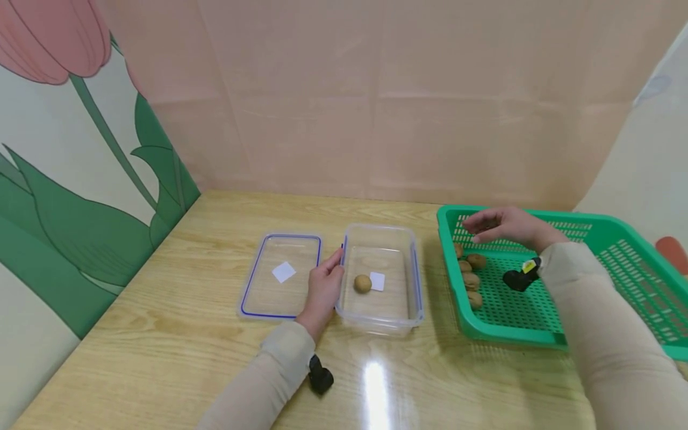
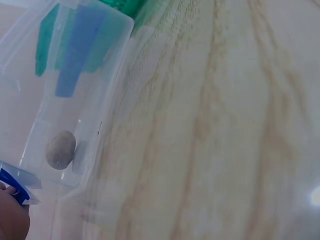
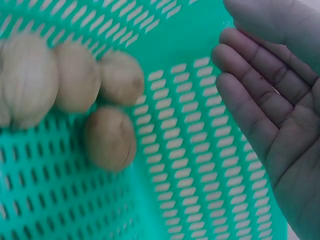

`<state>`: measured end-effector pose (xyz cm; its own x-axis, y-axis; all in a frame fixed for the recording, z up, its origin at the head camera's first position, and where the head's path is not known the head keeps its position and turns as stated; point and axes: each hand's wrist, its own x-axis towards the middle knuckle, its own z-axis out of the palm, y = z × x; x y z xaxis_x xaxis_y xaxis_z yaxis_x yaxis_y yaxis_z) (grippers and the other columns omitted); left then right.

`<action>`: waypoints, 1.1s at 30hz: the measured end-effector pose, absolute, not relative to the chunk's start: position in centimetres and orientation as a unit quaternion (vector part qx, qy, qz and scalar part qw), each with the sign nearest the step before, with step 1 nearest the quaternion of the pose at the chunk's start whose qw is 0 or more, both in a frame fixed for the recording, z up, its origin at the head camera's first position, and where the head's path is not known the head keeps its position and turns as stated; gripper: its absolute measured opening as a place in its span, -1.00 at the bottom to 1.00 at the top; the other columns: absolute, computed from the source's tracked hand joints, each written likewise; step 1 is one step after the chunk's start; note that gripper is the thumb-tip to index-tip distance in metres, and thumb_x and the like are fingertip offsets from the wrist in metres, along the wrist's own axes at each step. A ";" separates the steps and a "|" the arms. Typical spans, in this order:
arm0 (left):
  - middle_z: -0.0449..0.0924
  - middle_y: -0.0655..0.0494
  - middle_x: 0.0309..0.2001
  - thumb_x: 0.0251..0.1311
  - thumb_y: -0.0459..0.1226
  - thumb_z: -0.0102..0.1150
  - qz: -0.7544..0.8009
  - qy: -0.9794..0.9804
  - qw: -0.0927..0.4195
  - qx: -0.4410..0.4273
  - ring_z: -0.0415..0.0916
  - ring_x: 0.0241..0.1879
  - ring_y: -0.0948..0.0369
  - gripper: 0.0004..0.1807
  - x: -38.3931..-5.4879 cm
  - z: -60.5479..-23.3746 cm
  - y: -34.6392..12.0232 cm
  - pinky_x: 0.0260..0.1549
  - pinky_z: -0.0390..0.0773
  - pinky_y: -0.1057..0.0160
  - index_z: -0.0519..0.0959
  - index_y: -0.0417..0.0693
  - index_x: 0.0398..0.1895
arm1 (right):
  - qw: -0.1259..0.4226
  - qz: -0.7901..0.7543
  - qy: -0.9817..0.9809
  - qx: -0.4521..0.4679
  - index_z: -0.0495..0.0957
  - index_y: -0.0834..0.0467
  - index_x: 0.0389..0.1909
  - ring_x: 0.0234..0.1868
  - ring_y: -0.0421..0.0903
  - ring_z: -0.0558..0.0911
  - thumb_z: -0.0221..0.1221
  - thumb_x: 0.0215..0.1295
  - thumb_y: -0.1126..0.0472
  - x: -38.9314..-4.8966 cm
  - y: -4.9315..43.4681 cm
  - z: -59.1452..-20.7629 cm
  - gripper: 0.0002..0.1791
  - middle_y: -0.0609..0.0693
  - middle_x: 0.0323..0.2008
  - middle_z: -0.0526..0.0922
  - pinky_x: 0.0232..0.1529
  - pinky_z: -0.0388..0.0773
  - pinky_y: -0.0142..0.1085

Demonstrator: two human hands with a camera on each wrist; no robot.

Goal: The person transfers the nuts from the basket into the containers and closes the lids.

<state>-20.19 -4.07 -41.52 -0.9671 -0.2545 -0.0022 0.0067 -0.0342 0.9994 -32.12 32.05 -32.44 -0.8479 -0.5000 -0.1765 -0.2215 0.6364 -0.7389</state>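
Note:
A clear plastic food container (image 1: 378,322) stands with its lid off, one walnut (image 1: 362,283) on its floor beside a white square label (image 1: 378,281). At its left wall my left hand (image 1: 322,286) grips the side; in the left wrist view, fingertips (image 2: 12,210) are at a blue-edged part of it. Over the left part of a green plastic basket (image 1: 516,334) hovers my right hand (image 1: 507,227), fingers extended and holding nothing. Several walnuts (image 1: 471,280) lie along the basket's left wall. The right wrist view shows walnuts (image 3: 111,139) to the left of the open palm.
The container's blue-rimmed lid (image 1: 269,257) lies flat to the left, with a white label (image 1: 283,272) on it. All stand on a wooden table (image 1: 161,334) against a pinkish covered wall (image 1: 349,107). An orange-red object (image 1: 672,254) shows beyond the basket at right.

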 end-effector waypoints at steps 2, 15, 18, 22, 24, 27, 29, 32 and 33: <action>0.44 0.04 0.18 0.12 -0.43 -0.04 -0.714 -0.689 0.092 0.091 0.31 0.24 0.16 -0.54 -20.2 -41.5 -4.1 0.23 0.32 0.24 0.46 -0.11 0.14 | 0.189 -0.375 0.887 -0.191 0.37 0.35 0.17 -0.03 -0.24 0.57 0.29 0.09 0.14 -32.2 32.7 -32.9 -0.35 0.16 0.09 0.54 -0.09 0.55 -0.44; 0.43 0.07 0.20 0.14 -0.43 -0.04 -0.717 -0.685 0.088 0.093 0.29 0.25 0.15 -0.54 -20.3 -41.4 -4.1 0.26 0.29 0.22 0.46 -0.10 0.15 | 0.246 -0.336 0.891 -0.179 0.33 0.41 0.18 0.07 0.09 0.52 0.29 0.07 0.20 -32.9 34.5 -35.4 -0.32 0.35 0.15 0.43 -0.02 0.57 -0.20; 0.43 0.07 0.19 0.13 -0.43 -0.05 -0.719 -0.683 0.088 0.094 0.29 0.25 0.14 -0.54 -20.3 -41.4 -4.0 0.25 0.29 0.22 0.47 -0.10 0.15 | 0.257 -0.320 0.892 -0.192 0.34 0.40 0.17 0.11 0.21 0.47 0.29 0.08 0.17 -33.1 34.6 -35.9 -0.34 0.35 0.14 0.43 0.01 0.56 -0.10; 0.43 0.08 0.20 0.14 -0.43 -0.05 -0.717 -0.685 0.087 0.095 0.29 0.26 0.14 -0.54 -20.3 -41.5 -4.0 0.26 0.29 0.22 0.47 -0.09 0.15 | 0.272 -0.307 0.891 -0.196 0.37 0.38 0.15 0.12 0.23 0.45 0.29 0.08 0.15 -33.4 34.5 -36.4 -0.35 0.35 0.12 0.45 0.00 0.55 -0.05; 0.43 0.07 0.20 0.14 -0.43 -0.05 -0.716 -0.686 0.089 0.093 0.29 0.26 0.14 -0.54 -20.3 -41.5 -4.0 0.26 0.28 0.21 0.47 -0.09 0.15 | 0.275 -0.300 0.892 -0.198 0.39 0.37 0.14 0.10 0.22 0.47 0.30 0.06 0.14 -33.5 34.4 -36.6 -0.36 0.33 0.10 0.47 -0.01 0.56 -0.06; 0.43 0.06 0.19 0.14 -0.44 -0.06 -0.716 -0.686 0.092 0.089 0.29 0.25 0.13 -0.54 -20.3 -41.6 -4.0 0.26 0.28 0.21 0.47 -0.10 0.14 | 0.277 -0.291 0.894 -0.198 0.43 0.37 0.10 0.05 0.17 0.51 0.33 0.02 0.15 -33.6 34.1 -36.8 -0.37 0.30 0.06 0.51 -0.05 0.59 -0.10; 0.43 0.05 0.19 0.14 -0.44 -0.06 -0.717 -0.685 0.093 0.088 0.30 0.25 0.13 -0.55 -20.3 -41.7 -4.0 0.26 0.28 0.21 0.47 -0.10 0.14 | 0.275 -0.285 0.896 -0.200 0.46 0.37 0.07 0.01 0.13 0.54 0.34 0.00 0.15 -33.6 34.0 -36.9 -0.39 0.29 0.03 0.54 -0.08 0.60 -0.12; 0.43 0.05 0.19 0.14 -0.44 -0.06 -0.717 -0.686 0.094 0.088 0.29 0.25 0.13 -0.55 -20.3 -41.7 -4.0 0.26 0.27 0.21 0.47 -0.09 0.14 | 0.271 -0.279 0.898 -0.203 0.49 0.37 0.04 -0.03 0.09 0.56 0.35 -0.01 0.16 -33.7 33.8 -37.1 -0.42 0.27 -0.01 0.57 -0.11 0.61 -0.12; 0.43 0.06 0.19 0.14 -0.44 -0.06 -0.716 -0.686 0.093 0.089 0.29 0.25 0.14 -0.55 -20.3 -41.7 -4.0 0.26 0.27 0.21 0.47 -0.09 0.14 | 0.270 -0.277 0.900 -0.203 0.49 0.37 0.03 -0.04 0.07 0.57 0.35 -0.01 0.16 -33.8 33.7 -37.1 -0.42 0.27 -0.01 0.57 -0.11 0.61 -0.12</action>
